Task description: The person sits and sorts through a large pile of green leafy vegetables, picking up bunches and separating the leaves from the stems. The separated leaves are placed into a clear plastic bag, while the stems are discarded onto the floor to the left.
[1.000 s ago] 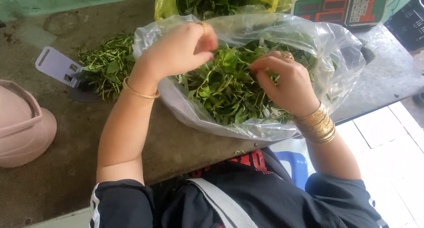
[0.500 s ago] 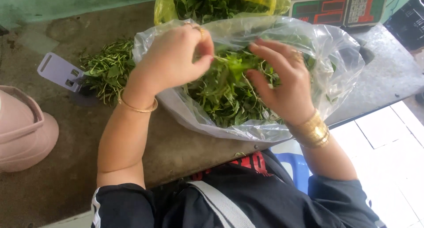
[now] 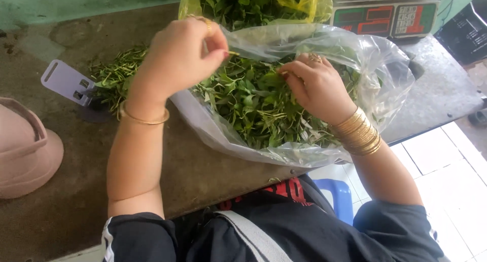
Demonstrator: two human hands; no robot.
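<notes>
I see worn brown counter [image 3: 61,201] | white-tiled floor [image 3: 446,160] | left hand [image 3: 177,59] pinching a stem | right hand [image 3: 319,87] curled in greens [image 3: 253,105] | clear bag [image 3: 385,74] mid-counter | scale [image 3: 385,13] behind.

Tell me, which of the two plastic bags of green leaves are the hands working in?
The clear plastic bag, lying open nearest the person: both the left hand and right hand are at its leaves. The yellow bag stands behind it, untouched.

soft even daylight, faint shadows, mild glare on clear plastic bag [image 3: 385,64]
</notes>
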